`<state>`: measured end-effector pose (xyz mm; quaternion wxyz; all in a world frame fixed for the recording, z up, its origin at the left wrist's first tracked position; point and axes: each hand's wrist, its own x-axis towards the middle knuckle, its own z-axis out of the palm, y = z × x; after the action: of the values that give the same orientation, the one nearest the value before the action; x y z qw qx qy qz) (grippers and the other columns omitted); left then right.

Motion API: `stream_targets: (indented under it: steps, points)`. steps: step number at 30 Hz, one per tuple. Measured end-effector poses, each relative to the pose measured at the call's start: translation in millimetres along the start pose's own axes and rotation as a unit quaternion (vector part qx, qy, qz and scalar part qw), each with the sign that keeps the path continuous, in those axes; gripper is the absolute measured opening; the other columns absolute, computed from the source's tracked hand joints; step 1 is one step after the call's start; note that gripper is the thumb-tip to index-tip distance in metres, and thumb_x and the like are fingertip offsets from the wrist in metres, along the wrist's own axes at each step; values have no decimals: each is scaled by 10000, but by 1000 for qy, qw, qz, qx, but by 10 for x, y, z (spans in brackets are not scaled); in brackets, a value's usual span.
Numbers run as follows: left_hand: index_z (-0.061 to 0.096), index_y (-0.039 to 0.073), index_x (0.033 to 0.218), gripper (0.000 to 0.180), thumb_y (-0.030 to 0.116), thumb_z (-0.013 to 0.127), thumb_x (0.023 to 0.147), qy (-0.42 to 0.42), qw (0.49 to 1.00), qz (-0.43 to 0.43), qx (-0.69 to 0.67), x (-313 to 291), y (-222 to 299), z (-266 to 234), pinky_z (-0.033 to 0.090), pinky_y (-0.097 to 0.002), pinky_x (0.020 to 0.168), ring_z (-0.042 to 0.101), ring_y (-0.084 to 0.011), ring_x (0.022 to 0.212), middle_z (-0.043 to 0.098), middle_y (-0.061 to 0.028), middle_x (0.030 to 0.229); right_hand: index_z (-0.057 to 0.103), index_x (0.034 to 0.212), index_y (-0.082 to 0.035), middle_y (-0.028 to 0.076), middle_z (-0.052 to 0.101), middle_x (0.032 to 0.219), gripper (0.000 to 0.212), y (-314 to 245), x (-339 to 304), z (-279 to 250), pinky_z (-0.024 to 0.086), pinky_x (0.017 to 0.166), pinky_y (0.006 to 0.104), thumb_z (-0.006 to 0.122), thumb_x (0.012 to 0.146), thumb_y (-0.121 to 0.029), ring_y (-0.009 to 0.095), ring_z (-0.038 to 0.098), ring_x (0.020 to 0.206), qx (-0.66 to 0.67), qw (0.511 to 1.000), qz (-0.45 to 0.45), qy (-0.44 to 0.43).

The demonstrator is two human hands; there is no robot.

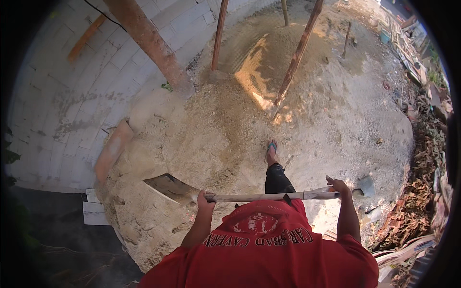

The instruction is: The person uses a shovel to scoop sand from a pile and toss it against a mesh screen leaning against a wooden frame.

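Note:
A shovel (261,197) lies crosswise in front of my body, its wide metal blade (169,186) to the left. My left hand (206,199) is closed around the shaft close to the blade. Toward the other end, my right hand (339,186) grips the handle, its thumb sticking up. On the blade there is no clear heap; dark and light patches show on its face. Below it spreads pale sandy ground (192,139), and my foot in a flip-flop (272,147) stands on it ahead of me.
A white block wall (81,96) rises at left, with a thick post (149,41) before it. Thinner wooden poles (298,57) stand around a sand heap (288,45) partly lit by sun. A board (113,150) leans at left. Dry leaves (413,201) and scraps line the right side.

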<state>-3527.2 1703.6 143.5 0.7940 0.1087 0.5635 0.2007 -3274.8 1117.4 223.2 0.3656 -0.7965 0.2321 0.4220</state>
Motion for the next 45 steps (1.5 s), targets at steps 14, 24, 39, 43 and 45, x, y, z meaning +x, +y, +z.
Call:
stream_targets:
  steps: [14, 24, 39, 43, 45]
  points:
    - [497, 87, 916, 188, 266, 549, 890, 83, 994, 63, 43, 1451, 549, 2942, 494, -477, 665, 572, -270, 792, 550, -103, 844, 604, 879, -3, 114, 653, 832, 746, -3781, 857, -738, 470, 713, 327, 424, 813, -723, 183, 611, 779, 261, 905, -279, -186]
    - [499, 19, 1000, 176, 144, 514, 876, 42, 997, -15, 69, 2783, 781, 5172, 495, -470, 754, 570, -306, 837, 554, -139, 915, 539, 912, -5, -22, 463, 590, 268, -6220, 678, -729, 368, 393, 230, 708, 814, -188, 58, 414, 450, 138, 910, -334, -203]
    - [462, 52, 990, 198, 84, 557, 819, 89, 989, -122, 5, 3858, -86, 7286, 496, -430, 545, 601, -290, 713, 536, -140, 787, 559, 930, -19, -24, 446, 551, 207, -8936, 1230, 719, 340, 415, 217, 633, 872, -202, 60, 416, 443, 136, 982, -130, -18]
    - [440, 76, 914, 148, 104, 548, 817, 49, 989, -116, -76, 3849, -3, 7608, 474, -382, 559, 539, -262, 676, 481, -107, 795, 543, 958, -7, -26, 432, 546, 230, -9701, 976, 703, 334, 393, 218, 617, 889, -213, 49, 390, 433, 40, 979, -198, -16]
    - [450, 67, 868, 104, 80, 532, 805, 72, 983, -145, -86, 3524, 135, 8091, 477, -387, 563, 535, -260, 670, 479, -110, 785, 560, 982, -4, -38, 486, 609, 183, -10093, 756, 687, 319, 444, 181, 615, 878, -145, 10, 402, 506, 2, 981, -195, -14]
